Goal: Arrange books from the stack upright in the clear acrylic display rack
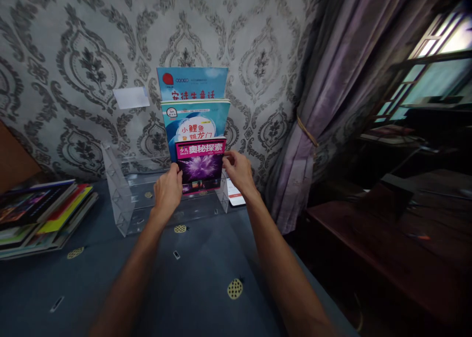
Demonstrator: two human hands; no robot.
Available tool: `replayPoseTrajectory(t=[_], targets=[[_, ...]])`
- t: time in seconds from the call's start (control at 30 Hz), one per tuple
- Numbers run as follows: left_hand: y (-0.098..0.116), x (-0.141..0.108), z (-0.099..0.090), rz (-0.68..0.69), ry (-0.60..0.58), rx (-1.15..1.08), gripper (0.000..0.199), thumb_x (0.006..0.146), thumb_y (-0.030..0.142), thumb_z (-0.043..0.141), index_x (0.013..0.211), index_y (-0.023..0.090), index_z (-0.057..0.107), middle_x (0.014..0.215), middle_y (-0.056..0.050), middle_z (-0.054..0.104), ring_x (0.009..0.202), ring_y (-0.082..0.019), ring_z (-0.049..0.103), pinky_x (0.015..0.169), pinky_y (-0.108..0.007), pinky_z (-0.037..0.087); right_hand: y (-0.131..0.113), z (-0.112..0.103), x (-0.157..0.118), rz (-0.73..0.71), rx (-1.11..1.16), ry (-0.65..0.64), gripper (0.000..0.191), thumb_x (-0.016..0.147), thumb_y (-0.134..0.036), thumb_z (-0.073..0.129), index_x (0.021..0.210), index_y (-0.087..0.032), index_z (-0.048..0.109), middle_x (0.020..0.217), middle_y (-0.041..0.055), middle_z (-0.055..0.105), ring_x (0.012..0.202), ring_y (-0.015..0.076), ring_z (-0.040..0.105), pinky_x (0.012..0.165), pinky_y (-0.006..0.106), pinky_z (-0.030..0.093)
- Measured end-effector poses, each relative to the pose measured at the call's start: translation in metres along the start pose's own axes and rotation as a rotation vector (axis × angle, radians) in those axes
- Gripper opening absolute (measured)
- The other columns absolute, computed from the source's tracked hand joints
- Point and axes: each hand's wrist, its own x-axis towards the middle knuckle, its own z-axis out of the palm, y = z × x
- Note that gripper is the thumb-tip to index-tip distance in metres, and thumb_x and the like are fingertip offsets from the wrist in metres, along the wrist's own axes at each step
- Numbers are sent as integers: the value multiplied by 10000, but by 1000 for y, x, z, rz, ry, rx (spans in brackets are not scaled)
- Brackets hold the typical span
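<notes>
hands at the clear rack, one on each side of a book. left hand (168,184) held the left edge of a magenta-and-black book (201,166) in a narrow grip, thumb and fingers drawn in close. right hand (238,170) pinched the opposite edge, slightly higher up, its grip narrow too. the book stood near upright, cover toward the viewer, a purple burst printed on it. its lower part lay within the outline of the clear rack (121,197); could not tell whether its bottom edge bore on the rack floor.

behind it, and partly hidden by it, stood a teal book (195,123) with a white oval on its cover. behind that, tallest in view, a blue book (193,79) with a red mark at upper left. the three stood in steps, toward the rack's right end; its left part showed bare clear plastic.

phone (236,195), screen lit, lay just beside the rack's right end, near the right wrist. book pile (47,219) lay left of the rack, apart from it, edges uneven. all rested on a blue tablecloth (206,283) with yellow spotted motifs. right of the table, a tied curtain (332,76) hung against patterned wallpaper (88,67).
</notes>
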Motion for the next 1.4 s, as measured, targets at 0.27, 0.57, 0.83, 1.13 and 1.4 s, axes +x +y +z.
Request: replayPoseTrajectory(t=[0.27, 0.57, 0.83, 1.13, 1.4], targets=[[-4, -1, 0, 24, 27, 68, 259, 1029, 335, 390, 1071, 224, 620, 887, -86, 746, 792, -255, 699, 613, -300, 376, 0, -2, -1, -10, 28, 23, 266, 832, -297, 513, 997, -201, 699, 747, 49, 720, 741, 248, 681, 728, 392, 543], [-3, -2, -5, -3, 18, 43, 323, 1041, 394, 364, 1109, 210, 620, 918, -110, 753, 807, -267, 701, 634, -306, 385, -1, -3, -1, 2, 50, 19, 268, 852, -341, 518, 992, -192, 691, 793, 76, 732, 761, 263, 696, 725, 407, 549], [-2, -2, -6, 5, 32, 17, 319, 1042, 348, 356, 1127, 217, 634, 914, -111, 753, 809, -276, 699, 635, -311, 369, -2, -2, -1, 0, 59, 0, 267, 870, -336, 507, 992, -184, 690, 833, 90, 742, 788, 271, 713, 721, 408, 565], [0, 1, -10, -44, -26, 34, 320, 1054, 344, 349, 1105, 221, 640, 961, -93, 757, 906, -267, 695, 645, -302, 335, -4, 0, 0, -5, 86, 12, 247, 883, -323, 496, 934, -181, 691, 788, 75, 731, 724, 246, 717, 693, 364, 554], [0, 0, -10, -8, -53, 25, 347, 1064, 353, 323, 1142, 211, 629, 991, -104, 762, 907, -279, 702, 636, -316, 309, 2, -1, 1, 3, 18, 29, 245, 862, -301, 517, 944, -190, 720, 802, 74, 741, 783, 253, 704, 716, 360, 532]])
